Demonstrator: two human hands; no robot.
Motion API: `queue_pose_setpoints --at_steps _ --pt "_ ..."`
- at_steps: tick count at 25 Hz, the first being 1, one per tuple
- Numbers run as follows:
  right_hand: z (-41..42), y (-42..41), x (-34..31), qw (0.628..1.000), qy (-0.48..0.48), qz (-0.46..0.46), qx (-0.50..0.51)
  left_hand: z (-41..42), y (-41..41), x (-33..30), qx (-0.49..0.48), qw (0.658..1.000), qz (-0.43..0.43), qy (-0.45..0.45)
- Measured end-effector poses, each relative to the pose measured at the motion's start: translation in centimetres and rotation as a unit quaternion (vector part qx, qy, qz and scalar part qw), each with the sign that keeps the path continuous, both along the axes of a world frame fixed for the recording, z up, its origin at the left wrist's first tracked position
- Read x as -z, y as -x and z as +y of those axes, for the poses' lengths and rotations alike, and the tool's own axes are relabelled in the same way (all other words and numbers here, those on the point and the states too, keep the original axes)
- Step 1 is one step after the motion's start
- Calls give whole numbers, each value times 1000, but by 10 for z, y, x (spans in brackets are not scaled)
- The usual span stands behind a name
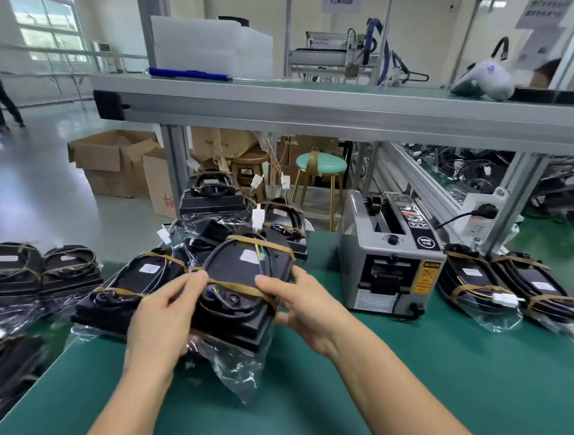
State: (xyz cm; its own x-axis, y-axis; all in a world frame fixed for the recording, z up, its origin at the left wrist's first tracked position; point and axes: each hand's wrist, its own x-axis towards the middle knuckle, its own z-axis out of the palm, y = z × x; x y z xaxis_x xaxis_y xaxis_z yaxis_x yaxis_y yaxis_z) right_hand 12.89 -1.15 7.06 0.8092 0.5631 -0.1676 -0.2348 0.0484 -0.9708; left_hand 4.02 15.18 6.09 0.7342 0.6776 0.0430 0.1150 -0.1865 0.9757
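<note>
Black housing [239,289] sits at frame centre, held just above the green mat [294,416], far end tipped up.

Left hand [165,319] grips its 9 o'clock edge, thumb on top against the brown tape band [236,285], fingers curled underneath. Right hand [308,306] does the same at 3 o'clock: thumb on top, fingers wrapped under the edge. Neither holds anything else.

Handling, my read:
- Rigid moulded shell, no flex showing. Probably moderate weight; two hands look comfortable.
- The coiled black cable [231,307] is strapped on top by the tape. Thin yellow/green wires [260,252] cross the 12 o'clock end. These are the weak spots, so don't lift or pull by them.
- The tape looks papery. It's a binder, not a handle, and could tear or slide.
- The clear bag [237,368] hangs loose off the 6 o'clock end. It's slick film, and a grip through it would likely slip.
- Keep thumbs off the white label [249,255].

Best hold is the long side edges as now, skin on bare plastic, fingers under the base.

Surroundings:
- Another taped unit [136,280] lies just beside it at 9 o'clock; can't tell if they touch.
- The tape dispenser [390,264] stands at 3 o'clock, clear of the right hand.
- Bagged units [510,285] lie beyond the dispenser.
- More units are stacked [35,271] at the far 9 o'clock side.
</note>
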Motion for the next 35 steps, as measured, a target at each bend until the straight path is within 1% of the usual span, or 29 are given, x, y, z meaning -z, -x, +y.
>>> queue_pose_setpoints --at_steps 3,5,8,13,15,16,17,18,19,20,21,23,25,27,29,31,32,33,35 --pt "28 -10 -4 1000 16 7 -6 26 -8 3 -41 993 70 -91" --pt "41 -16 -4 999 30 13 0 38 -14 6 -71 984 96 -135" --pt "54 -23 0 998 60 31 9 50 -21 8 -92 975 121 -164" --pt "68 -25 1 995 69 61 31 52 -24 6 -96 955 193 -206" --pt "71 -25 0 994 68 72 36 50 -20 3 -117 937 209 -254" --pt "72 -25 -1 994 66 77 37 46 -18 1 -131 927 188 -298" --pt "72 -25 -2 994 67 80 36 40 -17 0 -135 918 135 -349" --pt "71 -24 -2 994 68 77 32 31 -16 -1 -114 907 80 -398" --pt "70 -23 0 995 69 70 29 20 -17 -1 -83 890 43 -446" --pt "68 -23 2 996 70 58 25 10 -18 1 -53 872 30 -485" --pt "65 -21 3 996 73 43 24 3 -20 3 -29 863 41 -503" --pt "54 -21 6 995 98 -8 33 -4 -25 7 -14 866 70 -496" --pt "34 -19 9 985 142 -87 44 -3 -26 10 -25 871 71 -486" --pt "4 -15 10 967 175 -170 71 -2 -27 11 -34 874 69 -479" --pt "-35 -11 13 946 187 -237 119 -1 -29 12 -36 872 74 -482" --pt "-83 -10 16 920 172 -283 210 -1 -30 12 -41 870 76 -485" --pt "-110 -13 17 896 169 -307 272 -2 -32 12 -42 872 79 -481" --pt "-136 -17 18 862 183 -332 337 -3 -33 14 -43 876 82 -474" --pt "-183 -37 20 772 269 -358 452 -5 -34 16 -44 881 70 -465"
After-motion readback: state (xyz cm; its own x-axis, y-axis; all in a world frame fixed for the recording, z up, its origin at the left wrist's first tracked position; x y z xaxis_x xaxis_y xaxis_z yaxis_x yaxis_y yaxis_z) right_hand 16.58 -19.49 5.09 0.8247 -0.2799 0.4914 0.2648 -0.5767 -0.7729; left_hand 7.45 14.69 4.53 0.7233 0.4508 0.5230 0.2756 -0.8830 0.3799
